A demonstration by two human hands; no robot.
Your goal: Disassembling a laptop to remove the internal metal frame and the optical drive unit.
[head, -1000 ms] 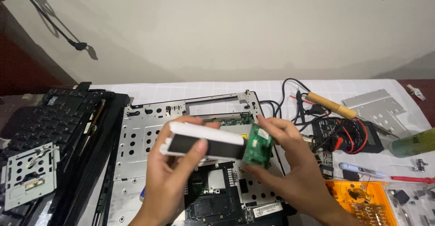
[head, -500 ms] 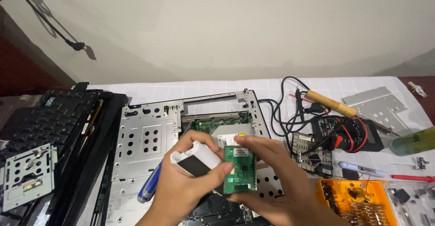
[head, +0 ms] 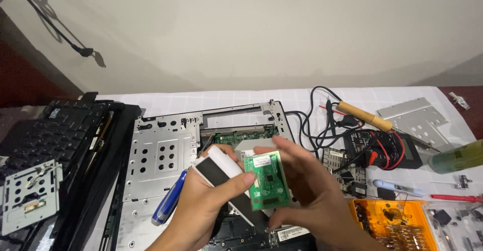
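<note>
Turning green circuit board [head: 267, 180] face-up in right hand [head: 307, 195], grip pinching edges; left hand [head: 201, 205] now clasps white-black module [head: 221, 173] closer; we inspect over laptop chassis [head: 156, 155].

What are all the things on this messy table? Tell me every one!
Circuit board: 1, green, held between both hands.
White bar: 1, white and black, in left hand.
Laptop chassis: 1, silver, centre.
Keyboard: 1, black, left.
Metal bracket: 1, grey, on keyboard.
Pen: 1, blue, on chassis.
Soldering iron: 1, tan handle, right.
Multimeter: 1, black, red leads, right.
Metal plate: 1, silver, far right.
Parts tray: 1, orange, bottom right.
Left hand: 1.
Right hand: 1.
</note>
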